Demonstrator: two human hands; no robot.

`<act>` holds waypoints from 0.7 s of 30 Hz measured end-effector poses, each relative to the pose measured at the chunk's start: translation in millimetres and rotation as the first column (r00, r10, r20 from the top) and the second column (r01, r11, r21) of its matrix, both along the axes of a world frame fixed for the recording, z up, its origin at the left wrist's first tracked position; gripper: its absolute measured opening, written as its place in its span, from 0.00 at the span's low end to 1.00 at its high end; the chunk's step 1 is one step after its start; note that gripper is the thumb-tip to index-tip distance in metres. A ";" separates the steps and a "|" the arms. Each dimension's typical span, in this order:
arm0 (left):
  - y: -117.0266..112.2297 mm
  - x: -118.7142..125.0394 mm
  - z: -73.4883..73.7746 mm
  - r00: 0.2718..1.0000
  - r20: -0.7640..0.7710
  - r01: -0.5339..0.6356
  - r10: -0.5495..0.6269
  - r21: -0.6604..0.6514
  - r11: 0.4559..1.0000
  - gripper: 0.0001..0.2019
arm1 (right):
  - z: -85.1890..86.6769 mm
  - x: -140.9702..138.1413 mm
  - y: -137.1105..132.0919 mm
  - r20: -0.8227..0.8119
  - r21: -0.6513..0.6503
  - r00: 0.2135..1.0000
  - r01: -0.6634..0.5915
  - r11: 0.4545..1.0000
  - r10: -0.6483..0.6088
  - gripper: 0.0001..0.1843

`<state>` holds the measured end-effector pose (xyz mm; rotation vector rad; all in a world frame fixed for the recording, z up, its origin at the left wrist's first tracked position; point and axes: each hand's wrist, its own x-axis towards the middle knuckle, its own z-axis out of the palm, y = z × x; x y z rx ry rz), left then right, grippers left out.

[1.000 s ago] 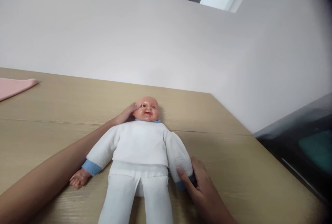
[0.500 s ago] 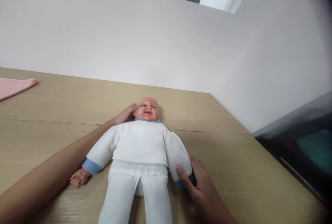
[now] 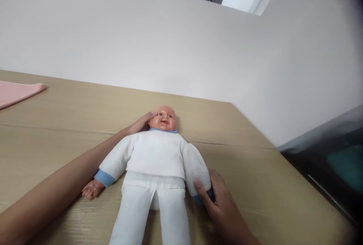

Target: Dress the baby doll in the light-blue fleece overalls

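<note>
A baby doll (image 3: 159, 152) in a white fleece top with blue collar and cuffs and white trousers lies on its back on the wooden table (image 3: 249, 184). Its bare head is at the far end, and its lower legs run out of view. My left hand (image 3: 143, 122) cups the side of the doll's head, with one fingertip beside its eye; most of the other fingers are hidden behind the head. Wrapped round the doll's sleeve near the cuff is my right hand (image 3: 219, 196), thumb on top. The doll's hand on that side is hidden.
A folded pink cloth (image 3: 19, 92) lies at the far left of the table. Behind the table stands a white wall (image 3: 127, 41) with an opening at the top. Beyond the table's right edge is a dark object (image 3: 329, 162), partly blurred.
The view has shifted slightly, so the doll, hands and cloth appear a little further right. Both hands keep the same hold on the doll.
</note>
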<state>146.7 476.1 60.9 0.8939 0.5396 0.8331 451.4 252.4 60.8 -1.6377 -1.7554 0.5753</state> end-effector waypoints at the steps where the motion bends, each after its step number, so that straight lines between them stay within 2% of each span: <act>1: 0.8 -0.3 -0.6 1.000 0.007 0.010 -0.010 -0.002 1.000 0.26 | 0.0 -0.1 0.3 0.001 0.015 1.000 -0.002 1.000 0.002 0.29; 5: 3.1 -3.7 -2.5 1.000 0.016 0.024 -0.024 -0.005 1.000 0.27 | -0.6 -0.1 2.7 0.005 0.023 1.000 -0.015 1.000 0.015 0.28; 8: -1.5 -5.7 1.4 1.000 -0.023 -0.020 0.019 -0.006 1.000 0.26 | -4.0 -0.8 5.3 -0.064 -0.013 0.997 0.030 0.999 -0.031 0.33; 11: -13.9 -4.8 13.7 0.990 -0.122 -0.067 0.072 0.043 0.997 0.28 | -10.6 -2.6 7.7 -0.217 -0.029 0.975 0.040 0.999 -0.045 0.42; 13: -24.1 -5.0 26.5 0.952 -0.239 -0.159 0.192 0.151 0.976 0.30 | -15.8 -3.6 8.4 -0.278 -0.005 0.959 0.044 0.999 -0.043 0.45; 16: -39.2 -10.5 50.1 0.801 -0.366 -0.366 0.475 0.329 0.871 0.30 | -20.3 -4.6 7.8 -0.319 0.040 0.944 0.103 0.994 -0.085 0.44; 18: -52.6 -14.1 67.1 0.693 -0.392 -0.466 0.606 0.398 0.790 0.30 | -16.6 -5.6 7.5 -0.326 0.103 0.937 0.168 0.980 -0.126 0.39; 20: -76.4 -11.7 83.5 0.620 -0.382 -0.494 0.685 0.488 0.719 0.28 | -4.1 -8.0 7.0 -0.324 0.250 0.936 0.224 0.942 -0.136 0.32; 21: -94.3 -7.3 91.1 0.619 -0.361 -0.472 0.698 0.538 0.698 0.24 | 5.7 -10.0 5.5 -0.323 0.341 0.938 0.235 0.910 -0.121 0.28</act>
